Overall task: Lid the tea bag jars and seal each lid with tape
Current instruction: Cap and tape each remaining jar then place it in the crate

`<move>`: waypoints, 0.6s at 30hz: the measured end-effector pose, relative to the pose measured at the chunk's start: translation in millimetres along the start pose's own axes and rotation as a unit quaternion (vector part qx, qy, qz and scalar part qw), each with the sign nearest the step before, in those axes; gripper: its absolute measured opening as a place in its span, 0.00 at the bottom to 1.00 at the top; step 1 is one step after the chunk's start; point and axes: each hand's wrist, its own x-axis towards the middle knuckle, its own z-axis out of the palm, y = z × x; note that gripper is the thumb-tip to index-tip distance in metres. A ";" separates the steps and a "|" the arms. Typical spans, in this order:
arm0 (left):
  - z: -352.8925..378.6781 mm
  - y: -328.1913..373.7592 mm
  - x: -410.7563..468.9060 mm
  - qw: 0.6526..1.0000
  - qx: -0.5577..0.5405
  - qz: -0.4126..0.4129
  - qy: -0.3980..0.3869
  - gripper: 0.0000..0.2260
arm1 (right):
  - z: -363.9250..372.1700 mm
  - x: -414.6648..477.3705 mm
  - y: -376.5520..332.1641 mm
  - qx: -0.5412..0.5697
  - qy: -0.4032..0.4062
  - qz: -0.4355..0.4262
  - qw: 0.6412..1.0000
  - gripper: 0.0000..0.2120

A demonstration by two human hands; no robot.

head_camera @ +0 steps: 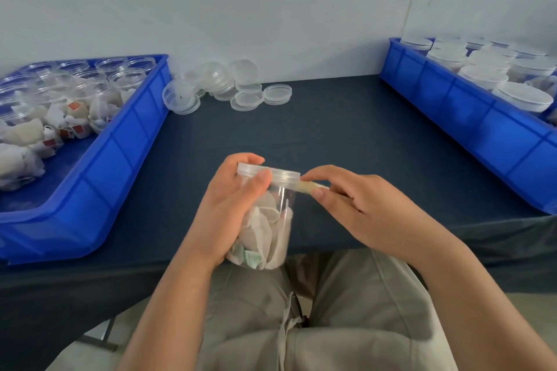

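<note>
Left hand [229, 205]: fingers wrap the lidded jar [265, 220].
Right hand [358, 205]: fingers pinch tape [307, 187] at the lid [271, 173].

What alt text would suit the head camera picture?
A person's left hand grips a lidded clear jar of tea bags while the right hand pinches a strip of tape at the lid. On the dark table, loose lids lie between a left blue tray of open jars and a right blue tray of lidded jars.
</note>
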 end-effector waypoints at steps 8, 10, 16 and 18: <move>-4.2 -3.8 1.4 0.990 -0.112 -0.061 -0.060 0.30 | -10.7 -0.7 8.3 0.006 -0.007 0.034 0.999 0.15; -6.7 -6.5 2.2 0.984 -0.137 -0.057 -0.097 0.30 | -7.9 0.2 6.6 0.030 -0.017 0.037 0.999 0.17; -2.7 -11.8 0.8 0.978 -0.159 -0.068 -0.117 0.33 | -1.4 1.4 0.3 0.079 -0.015 0.023 0.997 0.20; -0.3 -10.1 0.5 0.983 -0.137 -0.057 -0.107 0.33 | -0.1 0.7 -1.8 0.087 -0.006 0.021 0.996 0.21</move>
